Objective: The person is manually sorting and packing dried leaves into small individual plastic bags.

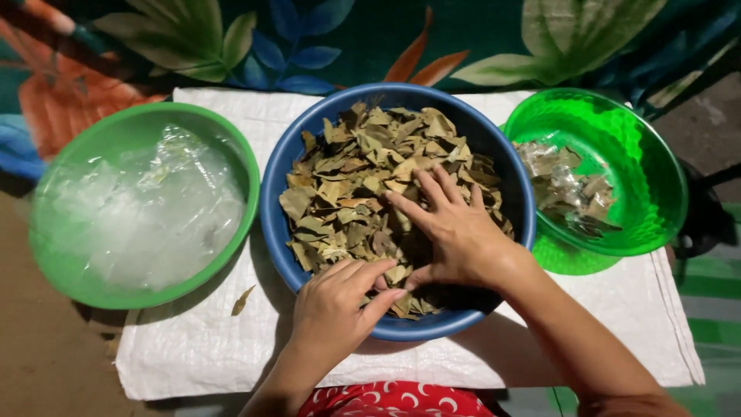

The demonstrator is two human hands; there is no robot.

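Note:
A blue basin [272, 202] in the middle is heaped with dried brownish-green leaves [363, 166]. My right hand [455, 232] lies palm-down on the leaves, fingers spread and pointing up-left. My left hand [340, 305] rests at the basin's near rim, fingers curled among the leaves near the right thumb; whether it pinches any leaf is hidden.
A light green basin [93, 289] of clear plastic bags stands at the left. A bright green basin [656, 162] with several filled clear packets sits at the right. All rest on a white woven sheet [201, 347]. One stray leaf [242, 301] lies on the sheet.

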